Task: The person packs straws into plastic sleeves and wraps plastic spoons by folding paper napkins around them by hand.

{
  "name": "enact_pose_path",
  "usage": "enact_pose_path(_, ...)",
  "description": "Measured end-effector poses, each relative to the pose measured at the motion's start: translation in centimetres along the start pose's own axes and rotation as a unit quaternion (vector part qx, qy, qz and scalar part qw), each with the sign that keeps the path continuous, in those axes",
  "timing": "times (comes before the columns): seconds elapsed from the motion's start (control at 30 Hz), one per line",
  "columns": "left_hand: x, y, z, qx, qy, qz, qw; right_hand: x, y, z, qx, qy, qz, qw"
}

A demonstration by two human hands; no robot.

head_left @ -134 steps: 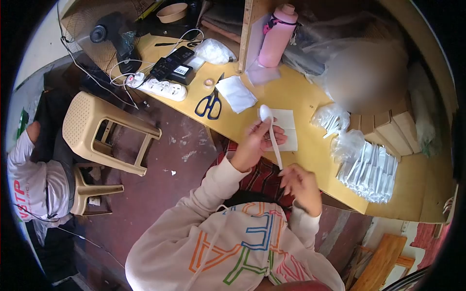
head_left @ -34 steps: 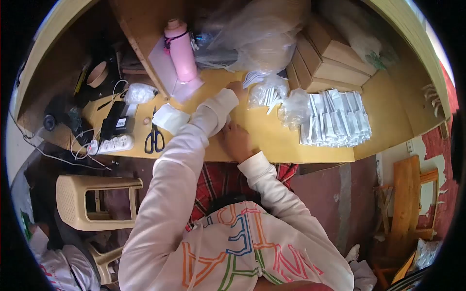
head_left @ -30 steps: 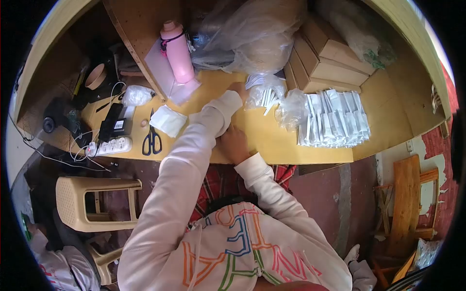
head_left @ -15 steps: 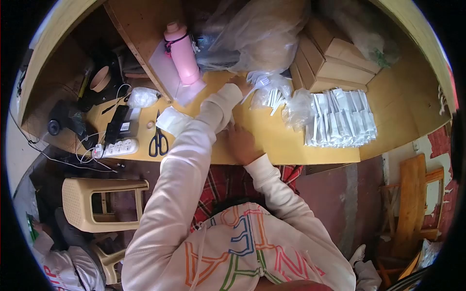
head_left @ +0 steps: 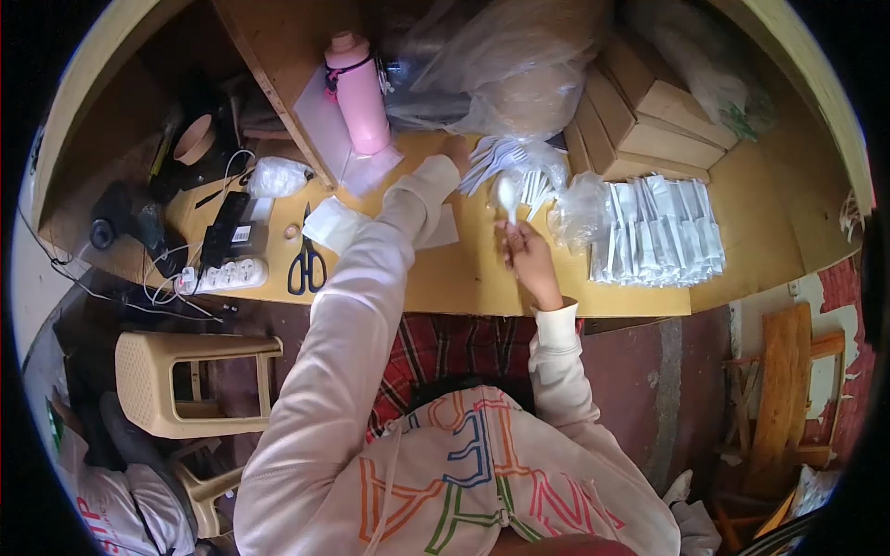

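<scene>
My right hand (head_left: 530, 259) is closed on the handle of a white plastic spoon (head_left: 508, 193), its bowl pointing away from me. My left hand (head_left: 453, 152) reaches to the back of the table, beside a bunch of white plastic forks (head_left: 496, 159); its fingers are blurred and partly hidden by the cuff. Just beyond the spoon, a clear plastic bag (head_left: 549, 163) lies around white handles (head_left: 535, 189). White paper (head_left: 443, 228) shows beside my left sleeve, and a folded white sheet (head_left: 332, 224) lies on the sleeve's other side.
Rows of wrapped white cutlery (head_left: 658, 232) lie to the right, below cardboard boxes (head_left: 649, 130). A pink bottle (head_left: 358, 97) stands at the back. Scissors (head_left: 306, 266) and a power strip (head_left: 232, 275) are on the left. A beige stool (head_left: 148, 385) stands below the table.
My right hand has moved right and away from my left forearm, and now holds up a spoon. My left hand stays near the forks. The view has shifted slightly.
</scene>
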State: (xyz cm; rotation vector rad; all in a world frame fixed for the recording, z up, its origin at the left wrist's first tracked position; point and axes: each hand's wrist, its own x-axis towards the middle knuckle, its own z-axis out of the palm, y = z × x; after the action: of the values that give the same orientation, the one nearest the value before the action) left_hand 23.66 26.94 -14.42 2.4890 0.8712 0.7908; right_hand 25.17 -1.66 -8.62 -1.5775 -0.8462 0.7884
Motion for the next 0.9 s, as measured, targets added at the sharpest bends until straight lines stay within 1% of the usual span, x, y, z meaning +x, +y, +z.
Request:
enact_pose_path(0.03, 0.2, -0.4, 0.3, 0.007, 0.013, 0.006, 1.0, 0.4, 0.4, -0.2, 0.044, 0.012, -0.015, 0.999)
enact_pose_path(0.1, 0.3, -0.2, -0.3, 0.021, 0.038, 0.017, 0.999, 0.5, 0.3, -0.2, 0.126, 0.036, 0.002, 0.991)
enact_pose_path(0.2, -0.7, 0.9, -2.2, 0.016, 0.027, 0.014, 0.999, -0.2, -0.3, -0.2, 0.248, 0.059, 0.018, 0.967)
enact_pose_path(0.27, -3.6, 3.9, -6.3, -0.053, -0.021, 0.01, 0.998, -0.6, -0.5, 0.1, 0.315, 0.058, 0.026, 0.947)
enact_pose_path(0.3, -6.1, 5.5, -8.2, -0.087, -0.05, 0.007, 0.995, -0.8, -0.7, 0.5, 0.314, 0.054, 0.02, 0.948)
enact_pose_path(0.33, -8.4, 7.3, -9.5, -0.271, -0.058, -0.074, 0.958, -0.9, -0.9, 1.0, 0.312, 0.05, 0.016, 0.949)
enact_pose_path(0.37, -10.6, 8.6, -9.8, -0.445, -0.061, -0.155, 0.88, -1.1, -1.1, 1.5, 0.309, 0.045, 0.014, 0.95)
enact_pose_path(0.47, -16.1, 9.7, -8.2, -0.411, 0.009, -0.084, 0.908, -1.7, -1.6, 4.4, 0.301, 0.062, -0.002, 0.952)
enact_pose_path(0.5, -17.5, 10.1, -8.6, -0.411, 0.024, -0.105, 0.905, -1.9, -1.6, 4.7, 0.302, 0.037, -0.015, 0.952)
enact_pose_path(0.57, -19.9, 11.4, -10.0, -0.411, 0.054, -0.147, 0.898, -2.6, -0.8, 4.7, 0.295, -0.021, -0.003, 0.955)
enact_pose_path(0.6, -20.9, 11.8, -10.2, -0.427, 0.052, -0.153, 0.89, -2.8, -0.6, 4.7, 0.291, -0.049, 0.0, 0.956)
enact_pose_path(0.67, -22.9, 12.4, -10.6, -0.459, 0.053, -0.164, 0.872, -3.9, -0.7, 4.8, 0.269, -0.043, 0.014, 0.962)
enact_pose_path(0.7, -23.9, 12.7, -9.9, -0.54, 0.072, -0.185, 0.818, -4.3, -0.9, 5.2, 0.258, -0.048, 0.019, 0.965)
enact_pose_path(0.8, -25.4, 13.9, -9.4, -0.553, 0.14, -0.196, 0.798, -5.0, -1.7, 5.9, 0.294, -0.058, 0.03, 0.954)
enact_pose_path(0.83, -25.6, 14.0, -9.4, -0.565, 0.133, -0.21, 0.787, -5.1, -2.0, 6.3, 0.307, -0.048, 0.046, 0.949)
enact_pose_path(0.9, -25.8, 13.8, -9.1, -0.575, 0.15, -0.195, 0.78, -5.3, -2.7, 6.3, 0.313, -0.101, 0.056, 0.943)
